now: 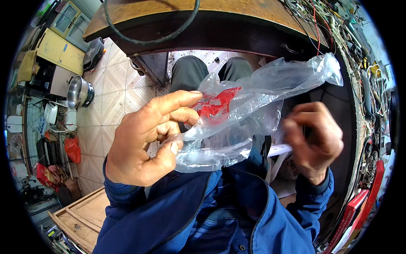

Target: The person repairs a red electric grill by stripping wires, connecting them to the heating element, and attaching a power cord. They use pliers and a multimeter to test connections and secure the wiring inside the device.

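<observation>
A crumpled clear plastic bag (228, 127) with a red patch (215, 106) stretches across the middle of the view, over my lap. My left hand (148, 135) grips the bag's left end between thumb and fingers. Just right of the bag, my right hand (315, 137) has curled fingers, blurred by motion; I cannot tell whether anything is between them.
Ahead is a wooden desk (228, 10) with a looped dark cable (148, 40). Cluttered wires and tools (363, 72) line the right side. To the left are a steel pot (77, 91), a red bag (72, 149) and a wooden board (84, 211).
</observation>
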`<action>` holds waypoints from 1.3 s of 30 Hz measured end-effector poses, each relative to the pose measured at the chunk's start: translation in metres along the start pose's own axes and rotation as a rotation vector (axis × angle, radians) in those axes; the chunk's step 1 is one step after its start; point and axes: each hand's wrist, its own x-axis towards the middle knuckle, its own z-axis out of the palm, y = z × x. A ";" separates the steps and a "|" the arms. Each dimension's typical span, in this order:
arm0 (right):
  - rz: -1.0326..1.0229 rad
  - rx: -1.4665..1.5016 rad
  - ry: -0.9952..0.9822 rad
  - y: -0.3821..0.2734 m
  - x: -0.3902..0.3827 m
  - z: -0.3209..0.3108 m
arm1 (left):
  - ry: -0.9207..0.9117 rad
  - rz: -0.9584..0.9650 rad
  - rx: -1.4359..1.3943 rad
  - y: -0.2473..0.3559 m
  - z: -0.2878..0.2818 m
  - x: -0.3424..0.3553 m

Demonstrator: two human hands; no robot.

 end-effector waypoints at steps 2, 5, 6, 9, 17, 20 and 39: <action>0.094 -0.220 0.159 0.012 -0.011 -0.014 | 0.012 -0.040 -0.014 0.005 0.000 -0.002; 0.503 -0.009 0.113 0.051 -0.035 -0.018 | 0.008 -0.038 -0.047 0.007 -0.001 -0.001; 0.583 0.060 0.010 0.072 -0.050 -0.016 | -0.037 -0.012 -0.045 0.005 -0.008 -0.003; 0.549 0.155 -0.314 0.090 -0.070 0.015 | -0.004 0.050 -0.036 -0.004 -0.005 -0.005; 0.116 0.534 -0.461 0.066 -0.042 0.111 | -0.001 -0.046 -0.151 -0.002 0.007 0.000; 0.118 0.674 -0.420 0.041 -0.021 0.131 | -0.026 0.041 -0.226 -0.013 0.018 0.011; 0.468 0.125 0.181 0.146 0.186 -0.164 | 0.401 0.407 -0.110 0.026 -0.073 0.068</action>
